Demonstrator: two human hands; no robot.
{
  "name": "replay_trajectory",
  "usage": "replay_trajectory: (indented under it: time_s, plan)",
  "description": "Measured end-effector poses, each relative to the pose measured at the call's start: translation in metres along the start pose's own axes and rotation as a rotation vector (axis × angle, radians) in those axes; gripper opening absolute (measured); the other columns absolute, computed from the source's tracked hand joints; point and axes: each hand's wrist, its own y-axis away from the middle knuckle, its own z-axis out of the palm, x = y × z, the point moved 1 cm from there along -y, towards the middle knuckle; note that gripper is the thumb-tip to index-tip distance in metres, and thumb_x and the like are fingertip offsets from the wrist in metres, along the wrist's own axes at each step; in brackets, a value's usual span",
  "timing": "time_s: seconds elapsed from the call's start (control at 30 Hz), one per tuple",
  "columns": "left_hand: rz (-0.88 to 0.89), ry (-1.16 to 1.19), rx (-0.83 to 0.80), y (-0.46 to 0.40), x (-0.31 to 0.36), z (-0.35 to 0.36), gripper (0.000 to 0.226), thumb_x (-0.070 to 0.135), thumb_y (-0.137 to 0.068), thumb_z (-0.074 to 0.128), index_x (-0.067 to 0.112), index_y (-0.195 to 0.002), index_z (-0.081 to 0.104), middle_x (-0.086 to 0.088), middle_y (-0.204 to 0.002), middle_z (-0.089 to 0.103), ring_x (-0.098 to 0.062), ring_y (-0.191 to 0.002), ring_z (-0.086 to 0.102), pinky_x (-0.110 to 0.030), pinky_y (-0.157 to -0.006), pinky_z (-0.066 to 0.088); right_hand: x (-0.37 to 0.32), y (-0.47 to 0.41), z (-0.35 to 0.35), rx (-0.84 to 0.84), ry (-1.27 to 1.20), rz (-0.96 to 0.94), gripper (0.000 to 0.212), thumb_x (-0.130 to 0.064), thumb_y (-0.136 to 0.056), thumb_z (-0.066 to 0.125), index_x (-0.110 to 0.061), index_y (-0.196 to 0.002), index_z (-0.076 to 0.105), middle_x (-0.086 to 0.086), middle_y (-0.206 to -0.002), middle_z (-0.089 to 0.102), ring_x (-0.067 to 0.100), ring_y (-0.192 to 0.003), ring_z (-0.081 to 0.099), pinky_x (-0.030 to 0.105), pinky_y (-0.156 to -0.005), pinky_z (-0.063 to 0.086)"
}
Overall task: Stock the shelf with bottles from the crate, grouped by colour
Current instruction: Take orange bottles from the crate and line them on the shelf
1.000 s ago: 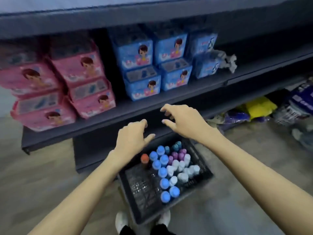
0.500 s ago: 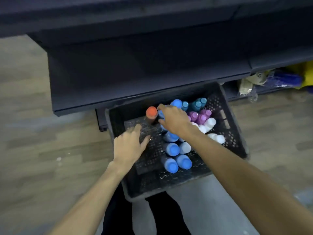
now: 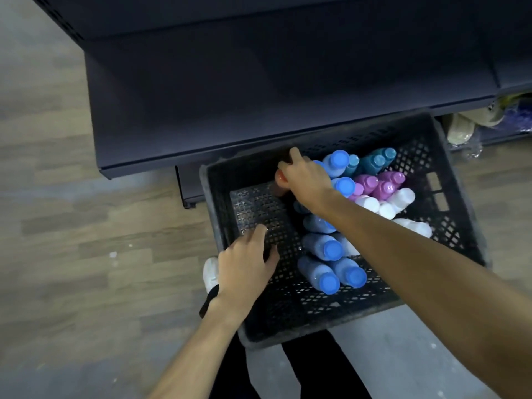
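A black plastic crate (image 3: 316,336) stands on the floor in front of the dark bottom shelf (image 3: 259,96). Inside it stand several blue bottles (image 3: 324,246), teal bottles (image 3: 374,162), purple bottles (image 3: 384,183) and white bottles (image 3: 387,207). My right hand (image 3: 306,180) reaches into the far left corner of the bottle group and curls its fingers over the orange-capped bottle (image 3: 279,180), which is mostly hidden beneath it. My left hand (image 3: 247,264) hovers over the crate's bare left half with relaxed fingers, holding nothing.
Bags and wrapped goods (image 3: 460,129) lie under the neighbouring shelf at the right. The floor (image 3: 86,226) is wood-patterned to the left. My white shoe (image 3: 210,272) shows beside the crate's left wall.
The view has dropped from the upper shelf of pink and blue boxes to the crate. My right hand went down onto the orange-capped bottle; my left hand lowered over the crate.
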Motion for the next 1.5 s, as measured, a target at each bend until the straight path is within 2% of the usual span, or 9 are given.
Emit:
replay_trajectory:
  time_s: [0.27, 0.47, 0.6, 0.83, 0.97, 1.03, 1.13, 1.3, 1.5]
  plan:
    - [-0.002, 0.038, -0.021, -0.005, -0.009, 0.008, 0.028, 0.034, -0.089, 0.057, 0.022, -0.113, 0.053, 0.005, -0.091, 0.065, -0.02, -0.083, 0.065, -0.035, -0.062, 0.052, 0.006, -0.002, 0.006, 0.034, -0.049, -0.064, 0.025, -0.014, -0.098, 0.043, -0.009, -0.118, 0.056, 0.014, -0.117, 0.054, 0.037, -0.099, 0.062, 0.038, -0.065, 0.034]
    - [-0.074, 0.205, 0.014, -0.023, 0.003, -0.012, 0.052, 0.035, -0.083, 0.07, 0.017, -0.125, 0.046, -0.005, -0.113, 0.06, -0.031, -0.101, 0.063, -0.043, -0.072, 0.053, 0.029, 0.05, -0.119, 0.113, -0.106, -0.238, 0.039, -0.042, -0.081, 0.06, -0.018, -0.112, 0.066, 0.008, -0.105, 0.063, 0.034, -0.095, 0.061, 0.04, -0.078, 0.049]
    - [-0.012, 0.255, 0.141, -0.032, 0.042, -0.072, 0.079, 0.051, -0.073, 0.077, 0.021, -0.136, 0.04, -0.002, -0.122, 0.052, -0.027, -0.107, 0.058, -0.044, -0.076, 0.053, 0.027, 0.099, -0.226, 0.197, -0.144, -0.284, 0.042, -0.041, -0.074, 0.062, -0.02, -0.11, 0.07, 0.004, -0.099, 0.068, 0.03, -0.09, 0.062, 0.035, -0.076, 0.049]
    - [0.101, 0.435, 0.259, -0.018, 0.076, -0.201, 0.045, 0.057, -0.062, 0.069, 0.032, -0.096, 0.051, 0.01, -0.087, 0.065, -0.017, -0.081, 0.064, -0.035, -0.067, 0.049, 0.018, 0.163, -0.362, 0.399, -0.156, -0.266, 0.037, -0.042, -0.072, 0.064, -0.02, -0.1, 0.074, 0.0, -0.087, 0.071, 0.026, -0.084, 0.062, 0.035, -0.074, 0.052]
    - [0.229, 0.459, 0.315, -0.004, 0.094, -0.276, 0.047, 0.054, -0.063, 0.073, 0.029, -0.101, 0.06, 0.013, -0.085, 0.068, -0.009, -0.076, 0.065, -0.036, -0.07, 0.053, 0.021, 0.193, -0.416, 0.562, -0.392, -0.281, 0.058, -0.051, -0.072, 0.07, -0.022, -0.122, 0.066, -0.002, -0.105, 0.071, 0.016, -0.091, 0.066, 0.034, -0.084, 0.054]
    - [0.282, 0.463, 0.325, 0.002, 0.103, -0.31, 0.053, 0.055, -0.063, 0.075, 0.029, -0.109, 0.062, 0.013, -0.091, 0.071, -0.006, -0.08, 0.066, -0.037, -0.073, 0.055, 0.023, 0.208, -0.436, 0.547, -0.545, -0.268, 0.068, -0.056, -0.071, 0.077, -0.025, -0.128, 0.056, -0.007, -0.112, 0.068, 0.007, -0.093, 0.065, 0.027, -0.085, 0.054]
    - [0.324, 0.487, 0.379, 0.011, 0.115, -0.357, 0.056, 0.054, -0.062, 0.077, 0.03, -0.11, 0.064, 0.016, -0.094, 0.071, -0.001, -0.084, 0.066, -0.036, -0.077, 0.055, 0.023, 0.225, -0.463, 0.556, -0.643, -0.27, 0.058, -0.05, -0.073, 0.082, -0.023, -0.116, 0.054, -0.015, -0.112, 0.065, -0.003, -0.1, 0.061, 0.016, -0.087, 0.05]
    - [0.409, 0.483, 0.481, 0.027, 0.131, -0.433, 0.056, 0.059, -0.059, 0.076, 0.034, -0.109, 0.066, 0.018, -0.092, 0.072, 0.001, -0.081, 0.066, -0.037, -0.076, 0.056, 0.005, 0.246, -0.514, 0.675, -0.659, -0.339, 0.057, -0.041, -0.076, 0.083, -0.018, -0.119, 0.053, -0.016, -0.113, 0.062, -0.003, -0.099, 0.06, 0.001, -0.081, 0.042]
    - [0.528, 0.474, 0.613, 0.061, 0.139, -0.524, 0.053, 0.06, -0.062, 0.079, 0.032, -0.106, 0.068, 0.017, -0.09, 0.072, 0.002, -0.08, 0.067, -0.034, -0.075, 0.056, -0.023, 0.274, -0.589, 0.844, -0.724, -0.47, 0.054, -0.035, -0.077, 0.083, -0.021, -0.12, 0.055, -0.015, -0.11, 0.067, -0.003, -0.094, 0.066, 0.015, -0.076, 0.054]
